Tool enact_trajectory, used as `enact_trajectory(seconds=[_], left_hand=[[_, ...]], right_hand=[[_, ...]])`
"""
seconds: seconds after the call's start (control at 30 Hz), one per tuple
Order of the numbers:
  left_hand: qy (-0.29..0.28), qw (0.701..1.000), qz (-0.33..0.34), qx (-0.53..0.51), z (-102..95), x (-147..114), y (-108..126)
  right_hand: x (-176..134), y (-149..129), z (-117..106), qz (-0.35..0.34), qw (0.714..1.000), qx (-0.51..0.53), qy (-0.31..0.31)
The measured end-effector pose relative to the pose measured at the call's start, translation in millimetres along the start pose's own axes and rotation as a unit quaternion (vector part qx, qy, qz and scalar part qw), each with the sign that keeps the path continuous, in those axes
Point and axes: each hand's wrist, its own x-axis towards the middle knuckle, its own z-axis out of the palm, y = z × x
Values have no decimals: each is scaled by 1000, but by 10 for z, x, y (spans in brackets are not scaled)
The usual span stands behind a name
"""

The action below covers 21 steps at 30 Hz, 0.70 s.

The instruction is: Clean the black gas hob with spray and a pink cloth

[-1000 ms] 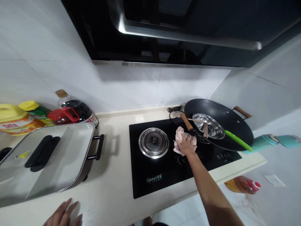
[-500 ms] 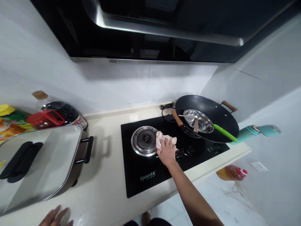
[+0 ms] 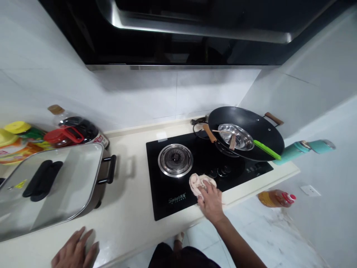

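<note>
My right hand (image 3: 212, 201) presses a crumpled pinkish cloth (image 3: 198, 183) onto the front part of the black glass stove top (image 3: 178, 193), just right of the brand lettering and below the round steel burner (image 3: 175, 160). A black wok (image 3: 247, 132) sits on the right burner; inside it lie a steel dish, wooden chopsticks and a green-handled utensil (image 3: 266, 149). My left hand (image 3: 74, 252) rests flat, fingers spread, on the cream counter (image 3: 128, 219) at the lower left, empty.
A large electric pan with a glass lid (image 3: 47, 188) stands at the left, and behind it stand bottles and a red-lidded jar (image 3: 63, 136). A teal flask (image 3: 304, 150) lies off the counter's right end. An oil bottle (image 3: 275, 198) lies on the floor. The range hood hangs overhead.
My right hand has dragged the cloth from beside the wok, past the left burner, down toward the front edge of the stove top. The left hand stays on the counter.
</note>
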Motion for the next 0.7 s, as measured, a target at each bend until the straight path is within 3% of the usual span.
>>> enact_trajectory(seconds=[0.17,0.3,0.4,0.47,0.53,0.63,0.7], left_hand=[[26,999,9,-18,-155,-17,253],[44,999,10,-21,-161,-21,325],[57,998,27,-18,-122,-19,315],[66,997,36,-15,-94,-18,301],[78,996,47,-12,-76,-21,295],[100,993,64,-3,-69,-32,309],[108,992,67,2,-72,-43,328]], right_hand=[[-438,800,-122,106,993,-57,1],[-597,1483,-450,215,970,-51,-101],[-552,1682,-663,241,965,13,-102],[-465,1560,-661,221,973,49,-42],[-365,1258,-523,228,971,69,-19],[-275,652,-194,321,945,53,-20],[-287,274,-11,347,937,38,-16]])
